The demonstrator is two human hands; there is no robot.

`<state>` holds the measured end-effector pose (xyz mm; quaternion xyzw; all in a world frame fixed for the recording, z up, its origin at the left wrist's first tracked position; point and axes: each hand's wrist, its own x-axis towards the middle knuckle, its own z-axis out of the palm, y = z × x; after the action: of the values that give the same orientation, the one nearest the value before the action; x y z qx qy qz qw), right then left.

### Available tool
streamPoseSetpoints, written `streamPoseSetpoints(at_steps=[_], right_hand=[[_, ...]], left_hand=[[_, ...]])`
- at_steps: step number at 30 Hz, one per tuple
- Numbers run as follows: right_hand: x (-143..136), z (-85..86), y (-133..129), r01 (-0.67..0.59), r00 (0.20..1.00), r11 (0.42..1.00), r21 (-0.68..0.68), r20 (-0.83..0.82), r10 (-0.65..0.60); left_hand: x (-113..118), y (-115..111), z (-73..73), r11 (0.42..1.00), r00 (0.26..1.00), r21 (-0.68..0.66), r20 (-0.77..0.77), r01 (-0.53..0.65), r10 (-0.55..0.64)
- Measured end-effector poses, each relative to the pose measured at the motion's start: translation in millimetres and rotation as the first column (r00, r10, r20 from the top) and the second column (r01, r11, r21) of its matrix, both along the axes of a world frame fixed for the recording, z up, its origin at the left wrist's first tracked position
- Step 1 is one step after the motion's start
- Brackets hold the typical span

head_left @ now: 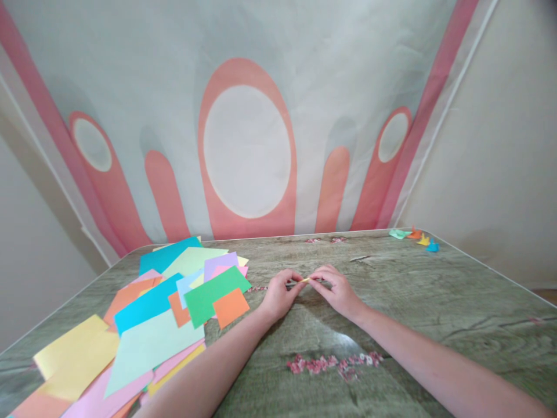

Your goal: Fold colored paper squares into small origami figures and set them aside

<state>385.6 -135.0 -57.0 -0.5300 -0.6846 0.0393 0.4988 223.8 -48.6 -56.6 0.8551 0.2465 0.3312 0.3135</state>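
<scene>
Between my hands is a small piece of yellow paper, mostly hidden by the fingers. My left hand pinches its left end between thumb and fingertips. From the other side, my right hand grips the right end in the same pinch. Both hands are just above the wood-patterned table, with the fingertips almost meeting. How the yellow paper is folded cannot be made out.
Many coloured paper sheets lie overlapping on the left, including a green sheet and an orange piece. Small folded paper figures, including a blue one, stand at the far right corner. A printed backdrop hangs behind the table.
</scene>
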Motion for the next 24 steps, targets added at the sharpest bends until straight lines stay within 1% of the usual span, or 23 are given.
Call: streamPoseSetpoints(at_steps=[3,8,13,16,19,24], right_hand=[[1.4,-1.2,0.4,0.003,1.0,1.0,-0.008,0.025,-0.003],[2.6,-2.6,1.6,0.035,0.998,0.998,-0.047,0.05,-0.032],[5.1,-7.5,6.0,0.044,0.997,0.989,-0.139,0.072,-0.034],[5.1,-9.8,7.1,0.028,0.995,0.99,-0.137,0.095,-0.015],[3.7,-10.0,6.6,0.022,0.993,0.992,-0.125,0.12,-0.007],[3.4,-9.6,5.7,0.031,0.994,0.99,-0.137,0.106,-0.016]], left_hand=[[-0.3,-0.5,1.0,1.0,1.0,0.012,0.01,0.009,-0.009],[-0.9,0.4,1.0,0.998,0.999,0.057,0.024,-0.036,0.034],[-0.4,3.7,-6.0,0.997,0.997,0.044,-0.049,-0.057,0.059],[-0.4,3.8,-8.3,0.996,0.993,0.067,-0.098,-0.051,0.058],[-0.5,3.5,-9.0,0.994,0.991,0.09,-0.113,-0.058,0.068],[-0.3,3.6,-9.1,0.996,0.99,0.079,-0.127,-0.048,0.058]])
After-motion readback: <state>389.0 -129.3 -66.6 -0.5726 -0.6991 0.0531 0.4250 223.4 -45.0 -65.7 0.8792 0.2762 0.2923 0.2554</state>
